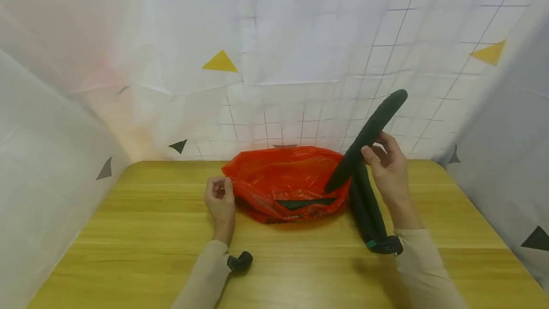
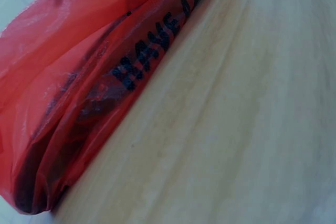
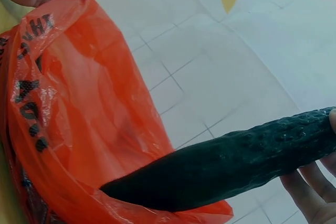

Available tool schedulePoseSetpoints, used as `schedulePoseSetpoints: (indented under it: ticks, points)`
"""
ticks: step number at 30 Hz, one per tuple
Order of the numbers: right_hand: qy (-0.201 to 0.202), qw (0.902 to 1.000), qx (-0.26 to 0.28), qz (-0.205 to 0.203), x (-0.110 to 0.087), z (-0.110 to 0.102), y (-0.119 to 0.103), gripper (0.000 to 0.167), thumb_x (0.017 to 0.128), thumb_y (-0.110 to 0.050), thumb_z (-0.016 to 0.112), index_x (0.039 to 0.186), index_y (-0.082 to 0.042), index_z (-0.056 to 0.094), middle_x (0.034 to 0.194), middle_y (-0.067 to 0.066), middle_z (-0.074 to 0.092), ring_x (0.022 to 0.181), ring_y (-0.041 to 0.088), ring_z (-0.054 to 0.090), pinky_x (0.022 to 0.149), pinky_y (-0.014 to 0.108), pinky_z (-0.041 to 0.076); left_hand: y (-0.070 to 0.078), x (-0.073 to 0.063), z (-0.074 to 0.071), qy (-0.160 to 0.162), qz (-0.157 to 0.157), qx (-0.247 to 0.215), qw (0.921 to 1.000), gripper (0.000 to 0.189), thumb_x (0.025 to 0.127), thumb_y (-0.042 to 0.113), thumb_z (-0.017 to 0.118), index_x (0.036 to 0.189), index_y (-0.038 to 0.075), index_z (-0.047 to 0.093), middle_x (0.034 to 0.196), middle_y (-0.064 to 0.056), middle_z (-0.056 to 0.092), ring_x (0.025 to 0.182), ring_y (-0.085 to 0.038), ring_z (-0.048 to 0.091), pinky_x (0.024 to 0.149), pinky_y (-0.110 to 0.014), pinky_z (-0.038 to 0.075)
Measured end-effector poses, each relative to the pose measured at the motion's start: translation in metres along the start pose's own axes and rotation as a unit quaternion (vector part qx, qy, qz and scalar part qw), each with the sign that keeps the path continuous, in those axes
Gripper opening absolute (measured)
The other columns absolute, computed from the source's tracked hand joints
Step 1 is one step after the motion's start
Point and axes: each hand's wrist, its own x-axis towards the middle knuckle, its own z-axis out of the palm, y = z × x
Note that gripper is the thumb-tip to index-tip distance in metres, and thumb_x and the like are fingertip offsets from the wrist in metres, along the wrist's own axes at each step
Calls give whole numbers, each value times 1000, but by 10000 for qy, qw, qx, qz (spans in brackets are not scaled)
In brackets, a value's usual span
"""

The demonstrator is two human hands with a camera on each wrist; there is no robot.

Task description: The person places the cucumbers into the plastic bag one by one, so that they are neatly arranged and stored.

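Note:
A red plastic bag [image 1: 287, 170] lies on the table with its mouth spread wide. At its left rim, my left hand [image 1: 221, 201] pinches the plastic between thumb and fingers. My right hand [image 1: 389, 170] grips a long dark green cucumber [image 1: 371, 130], tilted with its upper end to the right. In the right wrist view the lower tip of this cucumber [image 3: 226, 166] is inside the bag's mouth [image 3: 84, 108]. Part of another cucumber [image 1: 306, 203] shows inside the bag. Against the bag's right side lie more cucumbers [image 1: 371, 204], partly hidden by the bag and the held one.
The wooden table [image 1: 128, 232] reaches back to a white sheet wall [image 1: 180, 113] marked with grid lines and triangles. Similar pale sheets stand at the left and right. Black printed letters [image 2: 147, 51] run along the bag's side. A black camera sits on each wrist.

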Motion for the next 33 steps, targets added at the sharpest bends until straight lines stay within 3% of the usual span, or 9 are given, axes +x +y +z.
schedulePoseSetpoints:
  ticks: [14,24,28,33]
  points:
    - [-131,9954,-928,195,-2,7,7,46,89,-2,60,133,-8,50,115,-1,56,98,14,57,82,15,50,0,0,-1,-31,-119,54,9999,23,89,12,63,95,-9,56,79,5,59,74,-8,54,64,-17,43]
    - [-382,9858,-1619,214,-4,9,12,47,89,-4,61,134,-10,50,115,-9,55,95,10,57,81,12,49,1,0,-1,-30,-227,49,9997,20,89,12,63,96,-7,57,80,6,59,74,-8,54,66,-18,43]
    - [-565,9806,-1877,38,-5,12,12,50,88,-3,63,135,-10,49,117,-6,57,98,7,59,83,11,48,1,0,-1,-50,-275,-5,9996,21,89,12,63,96,-7,57,81,6,59,75,-8,54,67,-18,43]
    - [-842,9705,-2239,-291,-7,18,10,54,86,0,64,136,-13,49,121,7,58,100,-1,58,84,11,47,1,0,-2,-64,-231,14,9997,22,89,12,63,97,-8,57,82,5,59,75,-9,54,66,-18,44]
